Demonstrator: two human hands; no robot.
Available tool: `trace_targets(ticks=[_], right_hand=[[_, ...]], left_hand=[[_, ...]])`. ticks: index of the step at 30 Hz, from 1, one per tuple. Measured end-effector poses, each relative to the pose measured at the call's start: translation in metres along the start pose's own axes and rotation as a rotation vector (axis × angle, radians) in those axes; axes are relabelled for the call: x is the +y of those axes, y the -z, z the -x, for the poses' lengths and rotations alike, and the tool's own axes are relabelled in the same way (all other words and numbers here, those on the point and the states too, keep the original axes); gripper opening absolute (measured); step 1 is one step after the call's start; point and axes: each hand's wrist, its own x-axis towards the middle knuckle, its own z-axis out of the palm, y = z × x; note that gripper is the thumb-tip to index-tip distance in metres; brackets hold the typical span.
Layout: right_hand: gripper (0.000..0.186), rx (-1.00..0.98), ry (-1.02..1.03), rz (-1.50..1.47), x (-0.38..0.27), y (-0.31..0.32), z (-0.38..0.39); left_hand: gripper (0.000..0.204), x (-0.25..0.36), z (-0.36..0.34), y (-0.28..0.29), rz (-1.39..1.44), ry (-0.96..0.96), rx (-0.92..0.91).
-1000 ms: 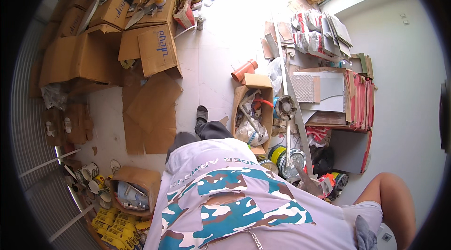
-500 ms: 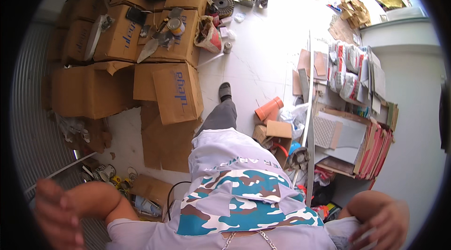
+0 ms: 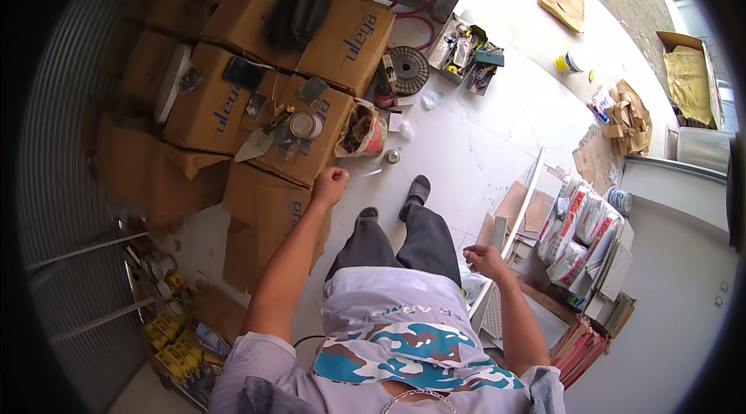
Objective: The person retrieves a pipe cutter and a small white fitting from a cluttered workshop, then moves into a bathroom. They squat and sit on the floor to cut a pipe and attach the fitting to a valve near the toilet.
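My left hand is held out with its fingers curled in, above the front cardboard boxes. Nothing shows in it. A bag of scraps with a red and white side stands just beyond that hand, and a small metal can sits on the floor beside the bag. My right hand, fingers loosely bent and apart, hangs over the floor near a long white bar. It appears to hold nothing.
Stacked boxes fill the left, with an open paint tin and trowel on top. Ahead are a round ribbed disc and a toolbox. At the right lie filled sacks; yellow packs lie lower left.
Both hands have swung from the lower corners to in front of my body. I have stepped forward and turned; both feet now show, and the floor ahead looks nearer.
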Motion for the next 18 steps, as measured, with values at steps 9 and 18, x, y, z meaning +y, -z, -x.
trace_targets(ticks=[9,18], right_hand=[[0.028,0.217,-0.330,-0.390,0.041,0.018,-0.075],[0.031,0.173,-0.419,-0.397,0.020,-0.012,-0.097]], left_hand=[[0.041,-0.078,-0.208,-0.098,-0.583,0.102,0.182],[0.035,-0.110,-0.305,-0.117,-0.655,0.386,0.138]])
